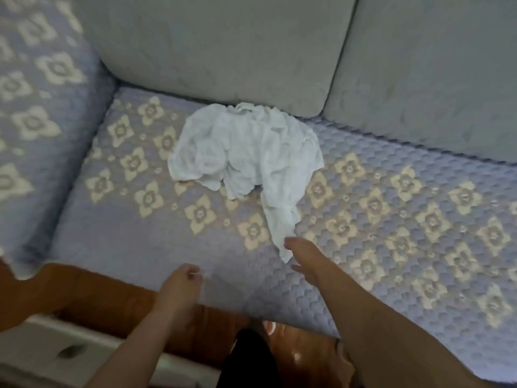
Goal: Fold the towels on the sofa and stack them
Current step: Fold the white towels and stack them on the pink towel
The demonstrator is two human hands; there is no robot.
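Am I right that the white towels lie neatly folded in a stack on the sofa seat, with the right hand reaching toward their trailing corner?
Not quite. The head view shows the white towels in a crumpled, unfolded heap on the sofa seat, not a folded stack. The right hand is indeed at their trailing corner.

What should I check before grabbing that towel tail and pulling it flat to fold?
1. Right hand at the tail of the white towel heap: ok, fingertips reach its near tip.
2. Firm grip on the tail: cannot tell, the picture is blurred there.
3. Left hand free to help: ok, loosely curled, holding nothing, over the seat's front edge.
4. Towels flattened: not ok, crumpled against the grey back cushion.
5. Bare folding space on the patterned seat cover: ok, in front and to the right.
6. Number of towels in the heap: cannot tell.
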